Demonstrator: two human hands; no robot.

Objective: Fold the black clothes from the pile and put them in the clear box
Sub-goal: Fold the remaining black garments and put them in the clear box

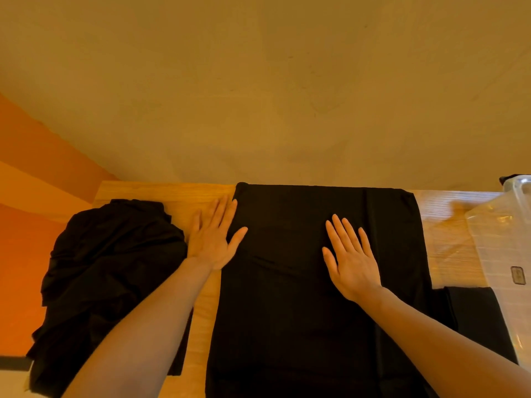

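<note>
Flat on desk: left hand [212, 239] straddling garment [287, 297] left edge, right hand [352, 258] mid-cloth; fingers spread, gripping nothing.

Garment [301, 297]: lay spread on the table [172, 193], in the middle, reaching its far edge.
Pile [112, 268]: sat left of the garment, on the table.
Box [505, 239]: stood at the right.
Left hand [212, 239]: lay between pile and garment, across the garment's left edge.
Right hand [352, 257]: rested on the garment.
</note>
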